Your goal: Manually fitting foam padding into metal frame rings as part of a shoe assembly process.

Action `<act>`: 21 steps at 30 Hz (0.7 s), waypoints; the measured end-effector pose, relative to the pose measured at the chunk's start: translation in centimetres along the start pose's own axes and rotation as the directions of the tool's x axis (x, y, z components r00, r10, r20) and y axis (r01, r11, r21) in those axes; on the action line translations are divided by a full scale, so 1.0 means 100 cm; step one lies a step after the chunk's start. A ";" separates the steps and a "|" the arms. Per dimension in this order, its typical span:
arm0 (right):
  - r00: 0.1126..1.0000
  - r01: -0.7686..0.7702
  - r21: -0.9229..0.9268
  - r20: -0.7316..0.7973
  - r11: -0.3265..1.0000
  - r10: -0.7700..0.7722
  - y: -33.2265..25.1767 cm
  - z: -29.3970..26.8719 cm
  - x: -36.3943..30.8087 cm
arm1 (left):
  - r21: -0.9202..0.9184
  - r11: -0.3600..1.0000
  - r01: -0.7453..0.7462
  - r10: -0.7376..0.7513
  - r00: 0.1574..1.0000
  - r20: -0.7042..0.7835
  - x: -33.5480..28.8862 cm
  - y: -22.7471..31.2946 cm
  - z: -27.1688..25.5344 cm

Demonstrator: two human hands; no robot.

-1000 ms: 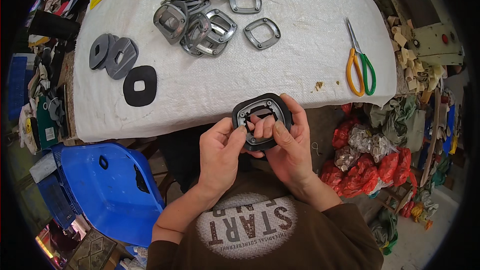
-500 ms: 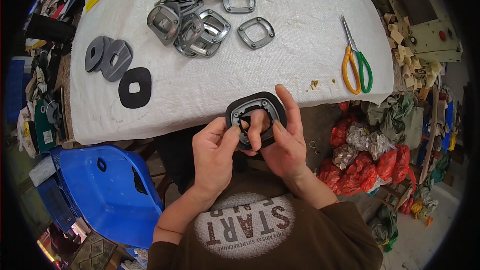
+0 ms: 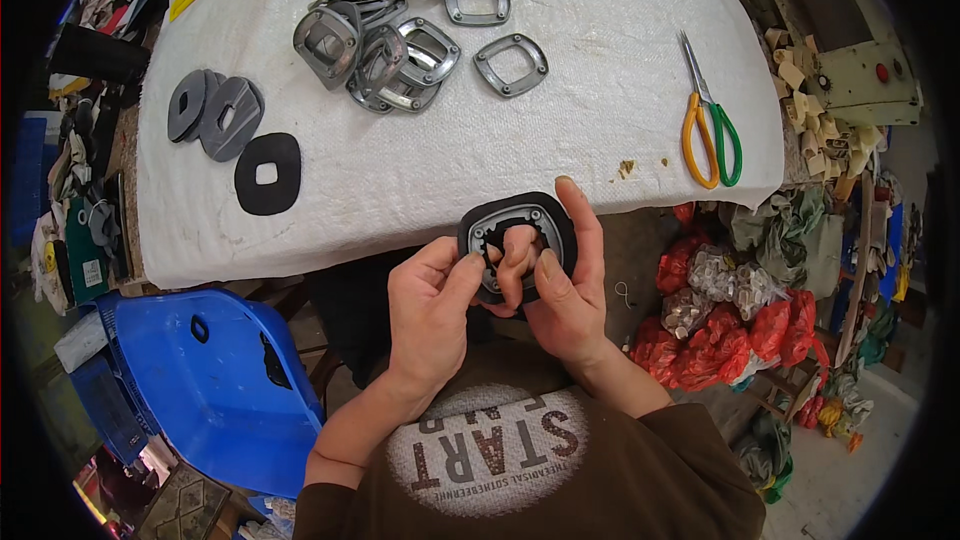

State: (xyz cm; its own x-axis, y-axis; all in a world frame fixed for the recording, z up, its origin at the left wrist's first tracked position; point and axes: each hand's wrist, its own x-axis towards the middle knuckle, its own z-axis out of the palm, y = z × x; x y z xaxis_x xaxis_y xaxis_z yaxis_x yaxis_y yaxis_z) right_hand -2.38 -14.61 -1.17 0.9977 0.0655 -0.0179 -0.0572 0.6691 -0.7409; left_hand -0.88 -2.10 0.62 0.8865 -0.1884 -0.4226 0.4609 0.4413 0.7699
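Observation:
A rounded-square metal frame (image 3: 479, 231) with screw bosses in its corners sits against a black foam pad (image 3: 500, 203), which shows as a dark rim around it. My left hand (image 3: 430, 310) pinches the lower left edge between thumb and fingers. Gripping the right side is my right hand (image 3: 570, 305), its thumb on the frame and its index finger stretched up along the edge. A bent finger pokes through the central opening. Both hands hold the piece just off the table's near edge. Part of its lower side is hidden behind the fingers.
A pile of metal frames (image 3: 385, 55) lies on the white-covered table (image 3: 600, 90). Left are grey pads (image 3: 232, 120) and one black pad (image 3: 268, 190). Scissors (image 3: 707, 120) with orange and green handles rest at right. Below stand a blue tub (image 3: 220, 380) and red bags (image 3: 715, 345).
The held frame and pad have shifted slightly right and down. My right thumb has lifted and slid a little along the frame's right side. My left hand keeps its pinch.

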 end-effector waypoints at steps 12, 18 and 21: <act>0.959 0.227 -0.446 -0.053 0.866 -0.278 -0.033 -0.024 0.010 | 0.083 0.994 -0.077 0.081 0.996 -0.045 0.005 0.007 -0.004; 0.900 0.432 -0.902 0.432 0.010 0.054 -0.048 -0.003 0.015 | 0.153 0.979 -0.135 0.142 0.989 -0.036 0.004 0.009 -0.001; 0.871 0.490 -0.868 0.483 -0.079 0.090 -0.048 -0.006 0.011 | 0.150 0.982 -0.115 0.121 0.992 -0.036 0.001 0.010 -0.001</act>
State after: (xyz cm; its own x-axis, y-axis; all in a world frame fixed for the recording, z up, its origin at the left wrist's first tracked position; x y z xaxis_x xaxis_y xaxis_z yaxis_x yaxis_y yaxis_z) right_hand -1.03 -18.20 1.98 0.8459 0.4753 0.2420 0.5251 -0.6631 -0.5334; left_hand -0.35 -1.60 1.28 0.9338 -0.1018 -0.3429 0.3570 0.3234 0.8763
